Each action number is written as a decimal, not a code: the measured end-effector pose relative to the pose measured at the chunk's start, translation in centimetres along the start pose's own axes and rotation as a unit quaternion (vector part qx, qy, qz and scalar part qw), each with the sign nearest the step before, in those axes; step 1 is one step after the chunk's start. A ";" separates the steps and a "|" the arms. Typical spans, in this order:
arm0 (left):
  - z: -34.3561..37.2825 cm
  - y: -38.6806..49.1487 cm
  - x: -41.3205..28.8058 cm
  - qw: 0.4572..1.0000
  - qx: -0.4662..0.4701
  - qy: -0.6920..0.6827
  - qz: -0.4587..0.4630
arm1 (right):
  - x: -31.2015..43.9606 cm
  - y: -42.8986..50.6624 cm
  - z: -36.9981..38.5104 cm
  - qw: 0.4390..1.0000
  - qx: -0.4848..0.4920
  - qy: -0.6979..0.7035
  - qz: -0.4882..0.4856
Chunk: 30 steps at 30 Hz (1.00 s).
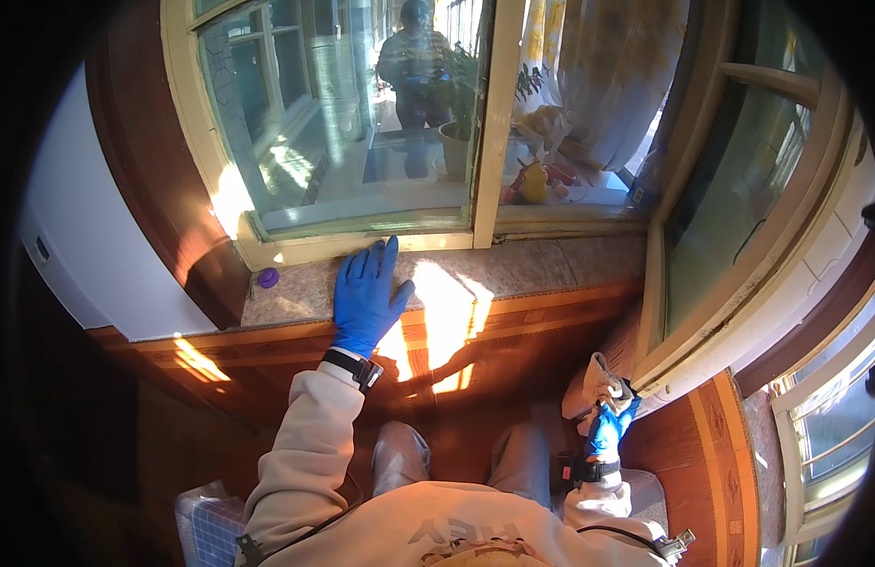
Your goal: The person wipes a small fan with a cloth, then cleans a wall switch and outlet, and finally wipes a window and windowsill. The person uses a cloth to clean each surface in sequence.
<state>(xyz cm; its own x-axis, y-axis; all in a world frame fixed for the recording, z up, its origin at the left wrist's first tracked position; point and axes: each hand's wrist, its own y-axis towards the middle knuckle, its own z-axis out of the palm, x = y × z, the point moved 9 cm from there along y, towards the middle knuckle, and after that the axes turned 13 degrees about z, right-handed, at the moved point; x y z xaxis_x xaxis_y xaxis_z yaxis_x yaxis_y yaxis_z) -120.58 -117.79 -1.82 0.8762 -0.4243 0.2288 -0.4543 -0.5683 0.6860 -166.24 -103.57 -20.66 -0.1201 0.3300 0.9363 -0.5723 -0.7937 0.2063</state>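
Note:
My left hand [370, 294], in a blue glove, lies palm down on the stone-patterned windowsill [529, 273]. Its fingertips touch the bottom rail of the window frame [437, 241] under a large glass pane [359, 156], and it holds nothing. At the lower right my right hand [611, 429], also gloved in blue, grips a crumpled beige cloth [602, 380]. That hand is beside the lower corner of an open wooden window sash [735, 298]; whether it touches the sash cannot be told.
A purple round object [268, 277] sits at the sill's left end. Behind the glass stand a potted plant [454, 152] and a yellow object [534, 184] near a patterned curtain [600, 92]. A checked fabric-covered thing [214, 528] is at lower left. Another window [838, 425] shows at right.

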 end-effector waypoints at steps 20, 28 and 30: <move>0.3 0.2 -0.4 0.999 -0.012 0.039 0.010 | 1.7 1.6 12.5 0.866 0.073 -0.489 -0.076; 0.6 0.0 -0.2 1.000 -0.012 0.016 0.003 | 1.8 7.6 11.7 0.948 0.050 -0.311 -0.044; 0.4 0.0 -0.3 0.999 -0.018 0.036 0.011 | 2.0 8.8 10.8 0.953 0.025 -0.296 -0.062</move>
<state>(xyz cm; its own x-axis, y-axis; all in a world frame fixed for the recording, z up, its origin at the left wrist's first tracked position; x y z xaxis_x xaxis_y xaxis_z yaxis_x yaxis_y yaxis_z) -120.91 -117.99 -2.16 0.8755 -0.3848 0.2923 -0.4692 -0.5325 0.7045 -162.77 -115.38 -13.97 0.4331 0.0890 0.8969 -0.5105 -0.7959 0.3255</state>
